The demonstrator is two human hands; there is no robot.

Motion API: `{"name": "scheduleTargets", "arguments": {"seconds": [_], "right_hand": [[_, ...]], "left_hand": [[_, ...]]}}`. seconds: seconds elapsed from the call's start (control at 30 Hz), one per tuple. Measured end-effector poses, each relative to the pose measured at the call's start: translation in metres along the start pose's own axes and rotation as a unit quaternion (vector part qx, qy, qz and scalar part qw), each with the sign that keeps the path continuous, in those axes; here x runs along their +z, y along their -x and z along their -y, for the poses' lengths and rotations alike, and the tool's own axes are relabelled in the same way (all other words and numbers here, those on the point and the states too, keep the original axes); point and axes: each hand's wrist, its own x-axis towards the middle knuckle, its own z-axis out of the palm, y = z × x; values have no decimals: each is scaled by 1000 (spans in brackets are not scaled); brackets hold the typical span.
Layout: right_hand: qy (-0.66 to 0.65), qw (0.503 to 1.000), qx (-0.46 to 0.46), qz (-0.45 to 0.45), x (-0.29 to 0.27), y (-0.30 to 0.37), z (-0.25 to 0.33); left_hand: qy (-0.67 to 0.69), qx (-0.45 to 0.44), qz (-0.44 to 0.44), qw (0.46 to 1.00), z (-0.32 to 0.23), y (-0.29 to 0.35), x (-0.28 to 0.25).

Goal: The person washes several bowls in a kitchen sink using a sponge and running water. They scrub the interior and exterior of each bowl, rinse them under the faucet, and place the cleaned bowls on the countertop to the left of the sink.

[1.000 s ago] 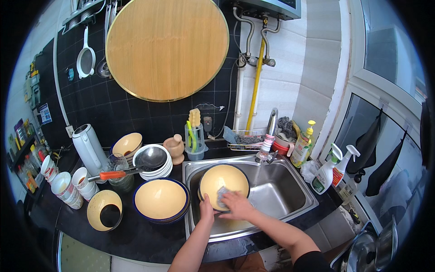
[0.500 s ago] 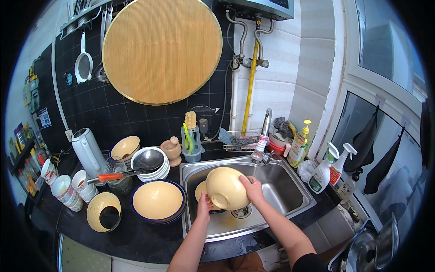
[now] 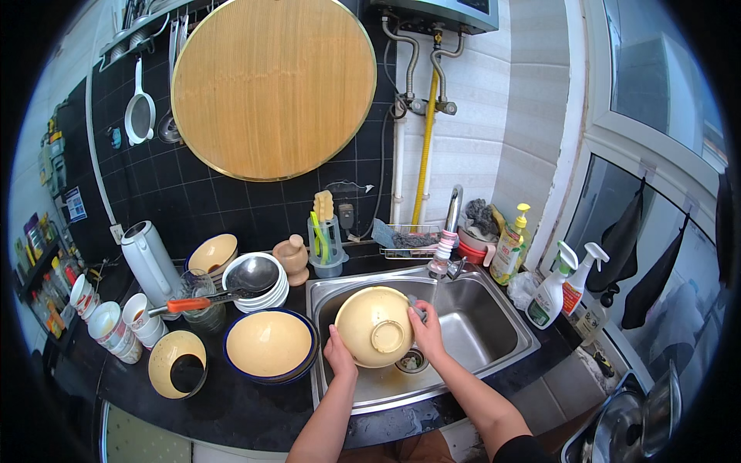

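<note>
Hanging over the scene is a big round wooden board (image 3: 274,86), and below it the steel sink (image 3: 494,339) is sitting in the dark desk (image 3: 231,405). Inside the sink a yellow bowl (image 3: 376,326) is being held tilted, base up. It is looking like glazed ceramic: stiff, fairly heavy, breakable, and probably slippery when wet, so the rim at opposite sides is the safest hold. The left hand (image 3: 339,357) is closing its grip on the lower-left rim; the right hand (image 3: 427,330) is pressing a closed grip against the right rim.
</note>
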Motion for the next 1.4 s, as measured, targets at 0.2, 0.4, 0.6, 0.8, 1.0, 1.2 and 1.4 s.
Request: {"name": "scheduleTargets", "arguments": {"seconds": [0.2, 0.4, 0.6, 0.8, 1.0, 1.2, 1.4], "right_hand": [[144, 941, -221, 212, 19, 7, 61], [172, 873, -334, 311, 35, 30, 75], [199, 972, -114, 43, 11, -26, 31], [146, 980, -106, 82, 15, -25, 43], [175, 975, -99, 93, 23, -30, 50], [131, 985, 108, 41, -12, -39, -30], [138, 982, -103, 80, 0, -35, 33]], "left_hand": [[-43, 29, 10, 999, 0, 4, 2], [22, 21, -8, 1000, -4, 3, -2], [-16, 29, -10, 999, -14, 13, 8], [-44, 47, 33, 997, -9, 12, 7], [-34, 22, 48, 998, -6, 12, 0], [0, -16, 34, 999, -6, 9, 7], [-30, -2, 65, 997, -4, 10, 3]]}}
